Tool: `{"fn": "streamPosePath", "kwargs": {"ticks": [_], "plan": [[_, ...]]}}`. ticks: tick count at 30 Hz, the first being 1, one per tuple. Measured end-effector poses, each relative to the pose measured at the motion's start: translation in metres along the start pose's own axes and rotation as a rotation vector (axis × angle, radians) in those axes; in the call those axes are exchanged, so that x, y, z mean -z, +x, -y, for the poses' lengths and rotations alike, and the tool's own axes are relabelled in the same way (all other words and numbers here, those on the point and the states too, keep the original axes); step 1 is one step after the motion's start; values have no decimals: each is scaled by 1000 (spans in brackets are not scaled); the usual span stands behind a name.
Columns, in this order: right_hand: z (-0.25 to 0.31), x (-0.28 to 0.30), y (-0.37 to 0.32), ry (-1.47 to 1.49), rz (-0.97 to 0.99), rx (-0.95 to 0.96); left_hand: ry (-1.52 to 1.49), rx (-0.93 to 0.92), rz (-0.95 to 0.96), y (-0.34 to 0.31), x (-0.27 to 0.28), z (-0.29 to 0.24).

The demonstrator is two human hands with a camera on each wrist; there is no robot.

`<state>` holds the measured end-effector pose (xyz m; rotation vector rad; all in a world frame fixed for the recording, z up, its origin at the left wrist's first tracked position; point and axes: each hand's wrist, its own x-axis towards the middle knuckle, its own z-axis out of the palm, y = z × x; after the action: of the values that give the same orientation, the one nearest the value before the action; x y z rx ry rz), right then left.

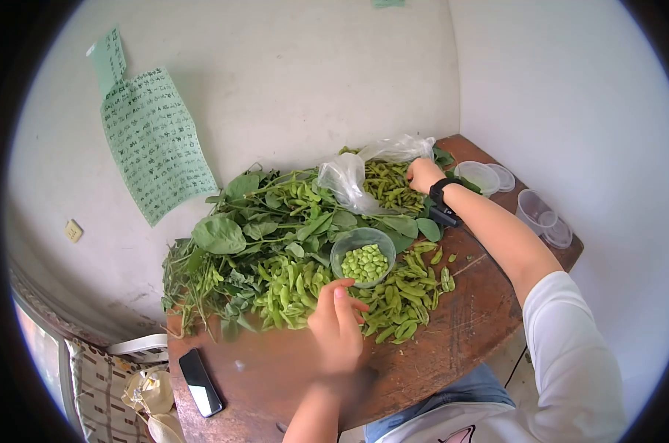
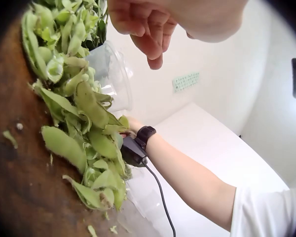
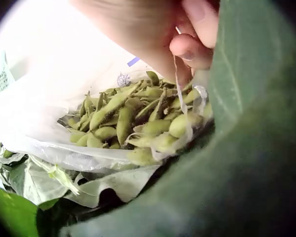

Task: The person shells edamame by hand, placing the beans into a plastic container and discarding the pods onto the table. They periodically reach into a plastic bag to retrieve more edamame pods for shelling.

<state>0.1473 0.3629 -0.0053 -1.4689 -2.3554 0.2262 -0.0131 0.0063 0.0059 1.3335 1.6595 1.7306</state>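
Note:
My right hand (image 1: 424,176) is at the far side of the table, at a clear plastic bag (image 1: 343,181) of green soybean pods (image 1: 388,184). In the right wrist view, its fingers (image 3: 195,52) pinch a thin strip of the bag's edge above the pods (image 3: 124,123). My left hand (image 1: 336,325) hovers near the front of the pile, fingers loosely bent and holding nothing. Just beyond it stands a clear plastic tub (image 1: 340,255) with shelled green beans (image 1: 364,263). Loose pods (image 1: 404,295) lie right of the tub, and more pods (image 1: 290,288) lie to its left.
Leafy soybean stalks (image 1: 253,221) cover the back left of the wooden table (image 1: 467,310). Clear lids (image 1: 478,177) and an empty tub (image 1: 535,210) stand at the right. A phone (image 1: 200,382) lies at the front left. A cable (image 2: 161,195) trails from the right wrist.

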Motion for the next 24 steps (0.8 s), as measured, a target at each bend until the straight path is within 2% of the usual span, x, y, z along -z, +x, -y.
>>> {"fn": "streamPosePath", "kwargs": {"ticks": [4, 6, 7, 9, 10, 12, 14, 15, 17, 19, 21, 24], "plan": [[3, 7, -3, 49, 42, -30, -3, 12, -2, 0, 1, -4], [0, 16, -5, 302, -150, 167, -10, 22, -7, 0, 1, -3], [10, 28, -14, 302, -150, 167, -21, 32, -1, 0, 1, -2], [31, 58, -38, 913, -31, -51, -36, 44, -3, 0, 1, -1], [42, 68, -52, 909, -24, -48, -57, 31, 15, 1, 0, -1], [61, 78, -84, 1263, 229, 64, -77, 26, 24, 2, 0, -2], [85, 82, -123, 1397, 361, 73, -127, 109, 177, 5, 0, -4], [89, 78, -138, 1468, 456, 134, -125, 123, 171, 5, 0, -3], [104, 74, -169, 1469, 529, 106, -330, 217, 320, 5, -1, -1], [110, 66, -188, 1449, 600, 128, -365, 273, 332, 3, -2, 2], [109, 56, -197, 1437, 628, 135, -523, 397, 536, 6, 2, 5], [106, 51, -205, 1505, 644, 117, -476, 413, 526, 2, -1, 7]]}}
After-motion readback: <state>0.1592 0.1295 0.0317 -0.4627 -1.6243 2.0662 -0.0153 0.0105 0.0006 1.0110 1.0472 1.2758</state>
